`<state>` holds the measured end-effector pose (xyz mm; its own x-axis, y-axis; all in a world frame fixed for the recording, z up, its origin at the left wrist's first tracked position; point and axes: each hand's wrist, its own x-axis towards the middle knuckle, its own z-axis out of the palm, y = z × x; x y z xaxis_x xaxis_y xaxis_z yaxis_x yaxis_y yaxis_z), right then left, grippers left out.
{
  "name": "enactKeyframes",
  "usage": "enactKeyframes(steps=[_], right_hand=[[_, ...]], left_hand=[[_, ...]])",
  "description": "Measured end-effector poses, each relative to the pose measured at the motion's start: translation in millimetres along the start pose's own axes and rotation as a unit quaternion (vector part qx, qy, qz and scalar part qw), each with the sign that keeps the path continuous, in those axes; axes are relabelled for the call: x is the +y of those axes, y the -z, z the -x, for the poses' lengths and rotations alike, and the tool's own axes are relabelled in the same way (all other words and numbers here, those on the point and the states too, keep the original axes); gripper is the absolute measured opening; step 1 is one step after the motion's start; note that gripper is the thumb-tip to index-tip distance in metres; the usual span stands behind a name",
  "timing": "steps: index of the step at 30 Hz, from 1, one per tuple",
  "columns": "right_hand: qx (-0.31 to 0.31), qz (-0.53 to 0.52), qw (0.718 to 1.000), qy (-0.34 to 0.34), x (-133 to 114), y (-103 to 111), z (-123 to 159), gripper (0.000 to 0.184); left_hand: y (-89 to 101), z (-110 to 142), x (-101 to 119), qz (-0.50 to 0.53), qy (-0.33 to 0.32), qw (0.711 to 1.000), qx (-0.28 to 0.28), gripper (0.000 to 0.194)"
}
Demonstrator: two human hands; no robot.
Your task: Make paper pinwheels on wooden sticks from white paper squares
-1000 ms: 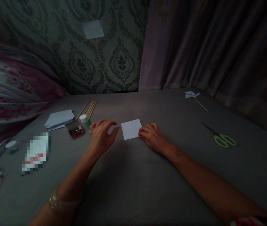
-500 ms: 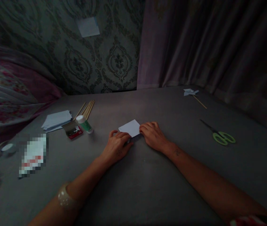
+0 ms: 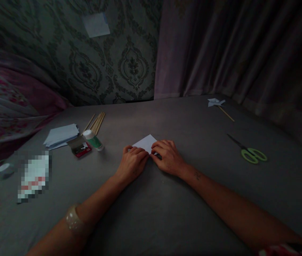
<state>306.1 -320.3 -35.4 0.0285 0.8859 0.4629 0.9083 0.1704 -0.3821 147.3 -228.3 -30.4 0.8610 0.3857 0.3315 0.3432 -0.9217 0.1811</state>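
A small white paper square [image 3: 145, 143] lies on the grey cloth-covered surface [image 3: 151, 199] in the middle. My left hand [image 3: 132, 164] is on the paper's near left corner, fingers curled and pinched on it. My right hand [image 3: 167, 157] rests on its near right side, fingers bent and pressing the paper down. The two hands meet at the paper's near edge, and only its far corner shows past them.
At the left lie a stack of white paper sheets [image 3: 60, 135], wooden sticks [image 3: 96, 122], a glue bottle [image 3: 92, 139] and a small red box [image 3: 80, 148]. Green scissors [image 3: 251, 153] are at the right. A paper pinwheel on a stick [image 3: 217, 105] lies at the far right.
My left hand has come from the glue bottle's side over to the paper and closed on its near left corner. My right hand slid left onto the paper. The sheet has turned slightly.
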Motion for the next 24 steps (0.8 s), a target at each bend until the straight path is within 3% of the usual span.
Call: enactKeyframes(steps=[7,14,24], right_hand=[[0.013,-0.023,0.999,-0.046,3.7,-5.3,-1.9,0.008],[0.018,-0.030,0.995,-0.094,7.4,-8.8,-4.8,0.008],[0.011,-0.027,0.989,-0.148,9.2,-12.9,-17.9,0.012]], left_hand=[[-6.4,-1.1,-5.6,0.016,0.058,0.997,0.040,0.021],[-5.6,-0.1,-5.2,-0.011,0.015,0.999,0.028,0.016],[-1.7,0.8,-1.7,-0.033,0.006,0.999,0.035,0.016]])
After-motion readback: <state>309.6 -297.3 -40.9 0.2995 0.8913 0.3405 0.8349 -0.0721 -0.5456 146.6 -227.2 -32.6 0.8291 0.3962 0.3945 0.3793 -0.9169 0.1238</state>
